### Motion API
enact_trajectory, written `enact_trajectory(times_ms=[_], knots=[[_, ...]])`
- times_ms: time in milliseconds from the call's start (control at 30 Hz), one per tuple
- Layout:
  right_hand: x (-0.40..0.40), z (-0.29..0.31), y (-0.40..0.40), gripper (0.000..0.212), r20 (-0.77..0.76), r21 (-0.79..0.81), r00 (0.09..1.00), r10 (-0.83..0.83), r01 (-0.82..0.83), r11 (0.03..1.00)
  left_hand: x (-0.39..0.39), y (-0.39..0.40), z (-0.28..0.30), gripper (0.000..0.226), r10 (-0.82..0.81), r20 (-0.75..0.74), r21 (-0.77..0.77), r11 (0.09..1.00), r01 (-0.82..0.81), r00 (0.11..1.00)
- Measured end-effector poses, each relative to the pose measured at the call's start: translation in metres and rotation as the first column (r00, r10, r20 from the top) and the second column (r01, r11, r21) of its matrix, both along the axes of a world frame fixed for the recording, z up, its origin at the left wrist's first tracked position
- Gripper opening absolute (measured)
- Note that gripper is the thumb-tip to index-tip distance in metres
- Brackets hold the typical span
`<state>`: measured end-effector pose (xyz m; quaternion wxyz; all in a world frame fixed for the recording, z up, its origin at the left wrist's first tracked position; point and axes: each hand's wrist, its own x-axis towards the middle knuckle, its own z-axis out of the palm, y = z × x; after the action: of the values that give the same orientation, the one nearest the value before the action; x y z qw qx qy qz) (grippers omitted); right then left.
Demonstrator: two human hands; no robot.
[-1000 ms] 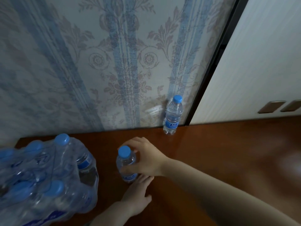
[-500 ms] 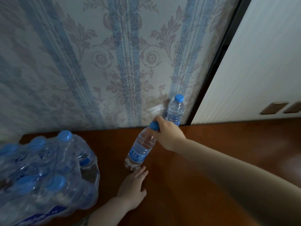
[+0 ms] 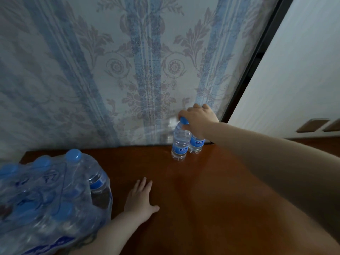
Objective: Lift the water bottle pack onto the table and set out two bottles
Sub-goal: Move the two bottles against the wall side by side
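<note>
At about one o'clock on the desk (image 3: 211, 181) we see the right hand (image 3: 199, 119) clenched around the cap and neck of a bottle (image 3: 180, 142), whose base looks to be at or just above the wood, touching a second bottle (image 3: 196, 145) that stands against the wall (image 3: 128, 70). The left hand (image 3: 139, 203) lies flat and released at six o'clock, holding nothing. The pack (image 3: 51, 199) sits at eight o'clock.

We judge the chief risk to be a topple: the held bottle leans slightly, so letting go before its base is flat could tip it into its neighbour (both are tall and narrow). The pack reaches the near left edge of view, so we cannot tell how much of it the desk carries.

Both bottles carry blue labels with white lettering, too small to read; the print on the pack's wrap is blurred.
</note>
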<state>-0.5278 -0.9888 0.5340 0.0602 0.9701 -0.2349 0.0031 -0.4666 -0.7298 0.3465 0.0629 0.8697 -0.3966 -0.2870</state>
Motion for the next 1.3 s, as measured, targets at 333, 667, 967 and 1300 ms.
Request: enact_trajectory(times_ms=[333, 667, 967, 1300], knots=[[0.006, -0.011, -0.004, 0.030, 0.143, -0.054, 0.989, -0.034, 0.042, 0.998, -0.002, -0.002, -0.005, 0.098, 0.015, -0.002, 0.010, 1.000, -0.015, 1.000], [0.004, -0.010, -0.005, 0.046, 0.209, 0.105, 0.966, -0.149, 0.129, 0.986, -0.012, -0.005, -0.009, 0.096, 0.081, 0.033, -0.023, 0.996, -0.081, 0.996], [-0.036, -0.013, -0.033, 0.042, 0.189, 0.459, 0.904, -0.384, 0.265, 0.848, -0.013, -0.002, -0.011, 0.096, 0.087, 0.034, -0.038, 0.996, -0.086, 0.996], [-0.027, -0.012, -0.029, 0.029, 0.209, 0.454, 0.871, -0.444, 0.316, 0.833, -0.012, -0.001, -0.010, 0.097, 0.084, 0.026, -0.037, 0.996, -0.083, 0.996]])
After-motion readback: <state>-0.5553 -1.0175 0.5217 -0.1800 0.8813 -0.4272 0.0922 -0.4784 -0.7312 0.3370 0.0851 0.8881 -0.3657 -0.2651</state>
